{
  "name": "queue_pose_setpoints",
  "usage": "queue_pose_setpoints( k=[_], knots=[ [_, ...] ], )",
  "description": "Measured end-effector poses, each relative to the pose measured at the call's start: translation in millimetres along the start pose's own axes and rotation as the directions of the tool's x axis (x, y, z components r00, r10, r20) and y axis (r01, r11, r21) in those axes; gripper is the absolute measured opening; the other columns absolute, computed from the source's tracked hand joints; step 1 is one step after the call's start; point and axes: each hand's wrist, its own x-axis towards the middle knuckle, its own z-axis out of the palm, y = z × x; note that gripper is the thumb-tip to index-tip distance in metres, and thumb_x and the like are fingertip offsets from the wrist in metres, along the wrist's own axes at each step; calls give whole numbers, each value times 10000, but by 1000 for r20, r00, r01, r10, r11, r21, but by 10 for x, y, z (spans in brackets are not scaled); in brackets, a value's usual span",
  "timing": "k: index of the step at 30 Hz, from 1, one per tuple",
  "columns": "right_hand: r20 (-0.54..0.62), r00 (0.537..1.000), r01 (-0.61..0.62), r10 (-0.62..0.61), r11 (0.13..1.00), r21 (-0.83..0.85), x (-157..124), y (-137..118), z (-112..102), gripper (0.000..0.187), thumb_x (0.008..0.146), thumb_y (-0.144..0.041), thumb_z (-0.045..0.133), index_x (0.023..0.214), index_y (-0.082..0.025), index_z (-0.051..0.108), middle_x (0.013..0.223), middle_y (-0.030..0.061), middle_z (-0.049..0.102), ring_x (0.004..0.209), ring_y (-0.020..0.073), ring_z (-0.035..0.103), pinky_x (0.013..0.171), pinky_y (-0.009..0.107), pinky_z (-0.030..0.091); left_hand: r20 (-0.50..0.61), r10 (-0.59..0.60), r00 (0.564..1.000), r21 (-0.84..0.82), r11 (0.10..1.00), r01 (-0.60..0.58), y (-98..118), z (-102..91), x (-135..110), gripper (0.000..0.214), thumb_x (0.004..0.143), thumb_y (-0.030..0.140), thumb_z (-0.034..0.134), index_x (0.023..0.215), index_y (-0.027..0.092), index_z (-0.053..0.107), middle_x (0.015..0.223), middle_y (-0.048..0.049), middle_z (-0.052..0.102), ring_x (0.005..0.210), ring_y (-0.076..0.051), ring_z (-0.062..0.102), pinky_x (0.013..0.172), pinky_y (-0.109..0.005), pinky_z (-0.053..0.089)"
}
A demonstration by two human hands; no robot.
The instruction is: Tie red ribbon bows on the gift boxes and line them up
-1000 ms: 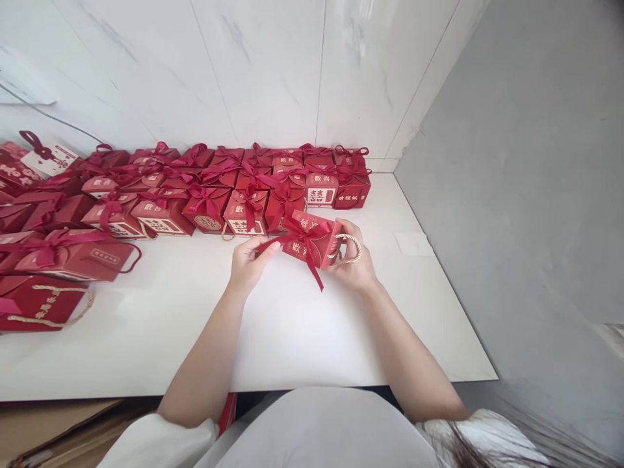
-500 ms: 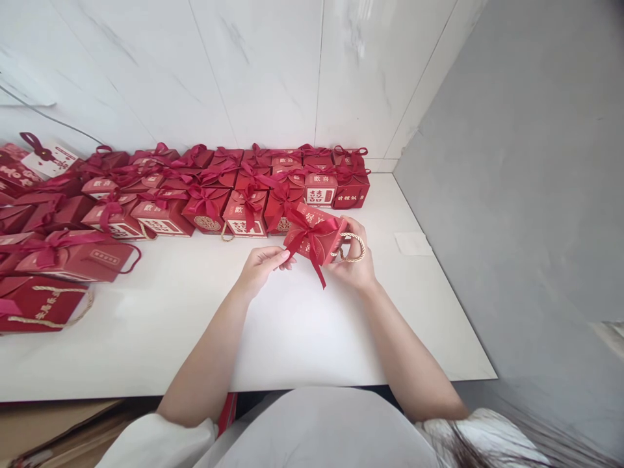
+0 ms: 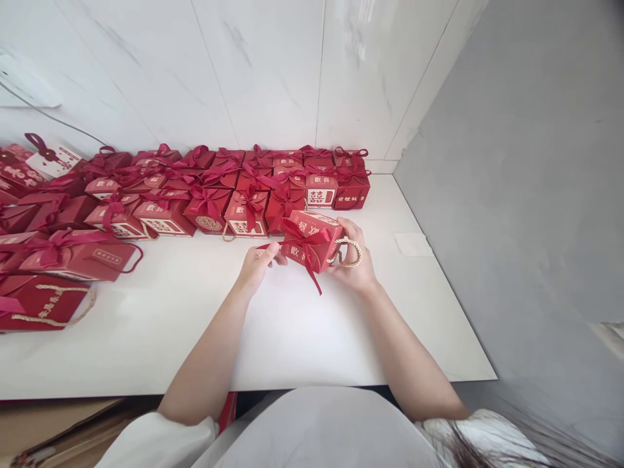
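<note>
A small red printed cardboard box (image 3: 312,221) is held tilted at the wearer's 12 o'clock, above the white worktop (image 3: 312,338). The right hand (image 3: 357,263) curls round its 3 o'clock end, apparently to steady it. At 9 o'clock, the left hand (image 3: 257,266) pinches one tail of the glossy red ribbon bow (image 3: 306,241), likely to straighten it.

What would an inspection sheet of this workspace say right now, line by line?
Surface: white table, with a pale patch near its right edge.
Job's things: held box, red, with a red ribbon bow and gold rope handle.
Clutter: ribboned red boxes in rows behind and left.
Hands: left hand pinches a ribbon tail; right hand grips the box's right end.
Cables: thin dark cable, upper left.
Surroundings: marbled wall behind; cardboard lower left.
</note>
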Motion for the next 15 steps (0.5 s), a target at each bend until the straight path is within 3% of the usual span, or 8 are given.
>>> queue_pose_setpoints(
  k=[4,7,15],
  knots=[
    [13,1000,18,-18,1000,-10,-8,-2,0,936,741,-388,767,1504,-303,231,1465,142,418,1360,345,484,1004,525,557,-96,14,995,16,1000,-12,8,21,7,521,753,689,654,743,171,712,623,-43,684,632,-176,620,596,-287,385],
    [0,999,43,-43,999,18,-19,-2,15,932,752,-416,760,1507,-307,226,1460,140,421,1368,346,475,1040,540,529,-80,0,997,5,1000,0,5,41,12,517,771,673,652,819,165,736,650,-44,692,625,-171,617,576,-282,376],
    [12,1000,13,-15,992,123,-40,37,63,994,696,-439,818,1500,-321,246,1458,146,406,1368,364,459,988,529,562,-80,11,997,-79,997,-17,-5,49,15,460,813,610,638,708,167,704,623,-36,655,604,-143,559,556,-269,369]
  ],
)
